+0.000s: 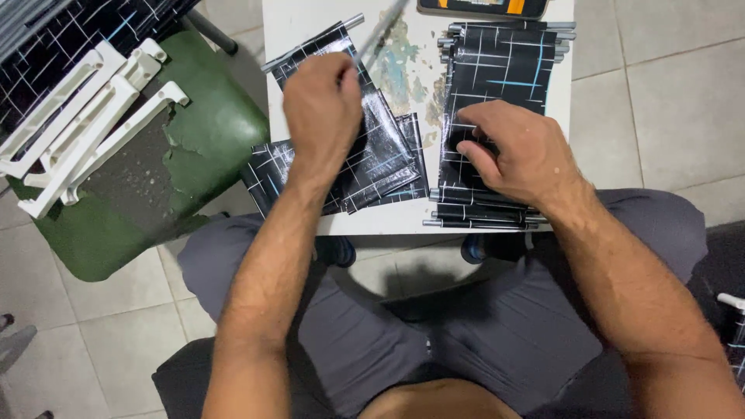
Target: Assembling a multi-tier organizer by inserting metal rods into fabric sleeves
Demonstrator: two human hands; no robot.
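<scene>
My left hand (322,109) is closed around a thin grey rod (384,31) that slants up to the right, over a loose pile of glossy black sheets with white and blue lines (380,167). My right hand (512,155) presses its fingers on a stack of the same black patterned sheets wrapped on grey rods (500,62). Both piles lie on a small white table (306,23) with worn paint in the middle.
A green torn-seat chair (209,132) at the left carries white plastic brackets (85,109). A dark flat device with an orange stripe (481,8) lies at the table's far edge. Grey floor tiles surround the table; my knees sit under its front edge.
</scene>
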